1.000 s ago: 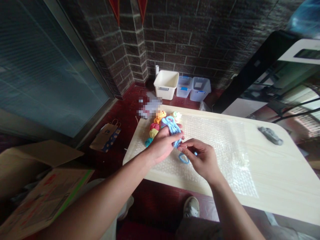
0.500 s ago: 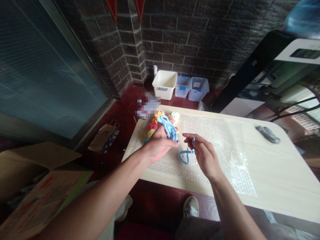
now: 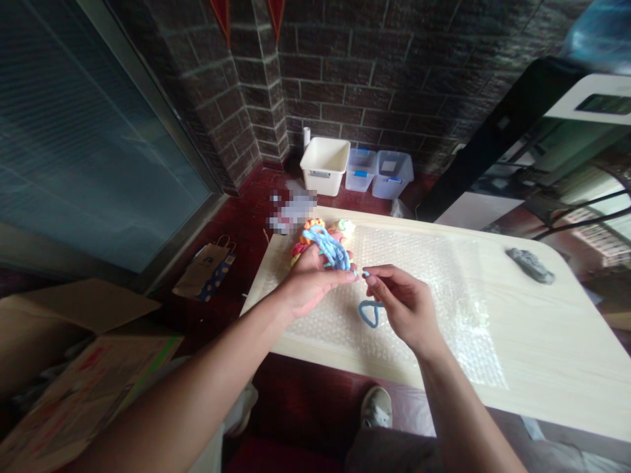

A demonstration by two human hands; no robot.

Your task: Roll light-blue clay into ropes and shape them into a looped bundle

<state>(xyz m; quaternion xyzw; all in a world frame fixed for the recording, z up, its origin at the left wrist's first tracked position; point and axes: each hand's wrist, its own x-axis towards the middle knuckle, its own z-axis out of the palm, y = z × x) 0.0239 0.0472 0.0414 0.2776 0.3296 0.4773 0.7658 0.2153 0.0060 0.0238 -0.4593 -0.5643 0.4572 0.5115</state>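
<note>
Loops of thick light-blue yarn lie bundled across my left hand, whose fingers close around them from below. My right hand pinches a bit of the same blue between thumb and forefinger, close to the left fingertips. A loose loop of blue yarn hangs below the right fingers over the bubble wrap. Behind the left hand sit several colourful bundles, among them an orange one and a pale cream one. The left hand partly hides them.
The bubble wrap covers much of the pale wooden table. A grey crumpled bundle lies at the right. A cream bin and two clear boxes stand by the wall. A cardboard box and a paper bag are on the left.
My right hand has turned and brought its pinched fingertips up against the left ones. The hanging blue loop has shifted slightly right and down. The bundle in my left hand has tilted a little leftward.
</note>
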